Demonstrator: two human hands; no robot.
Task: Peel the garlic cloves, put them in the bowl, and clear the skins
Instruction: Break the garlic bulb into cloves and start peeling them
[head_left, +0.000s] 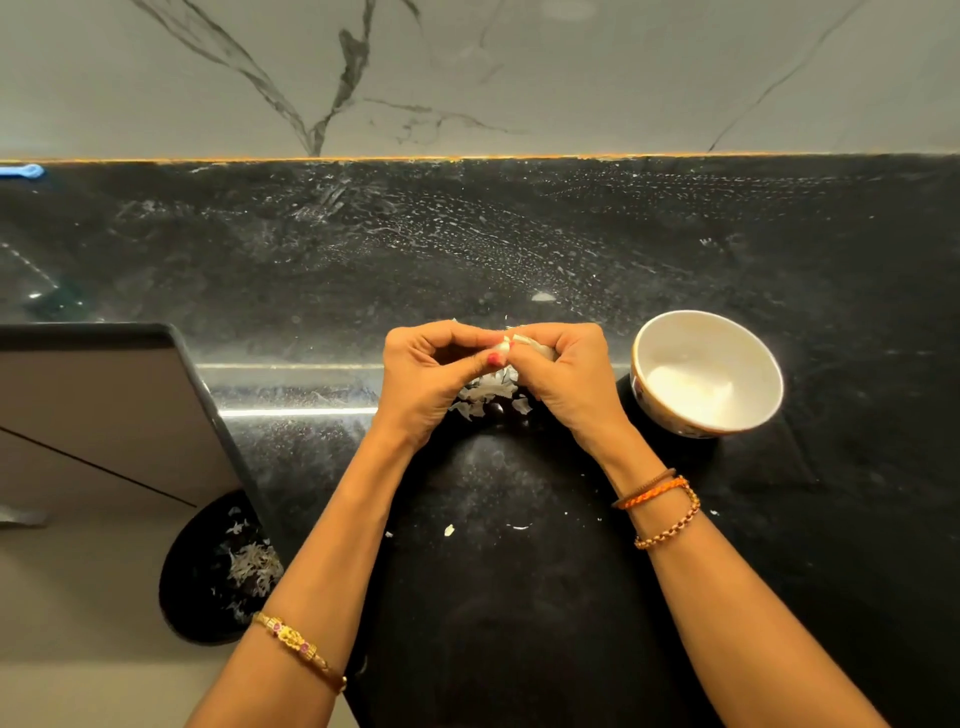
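Note:
My left hand and my right hand meet over the black counter, and both pinch a pale garlic clove between fingertips and thumbs. Most of the clove is hidden by my fingers. A small heap of white garlic skins lies on the counter right below my hands. A white bowl with a gold rim stands just right of my right hand; whitish contents show blurred at its bottom.
A round black bin holding garlic skins sits on the floor, lower left, beside a grey cabinet. A few skin flakes lie near the counter's front. A marble wall backs the counter. A blue object pokes in far left.

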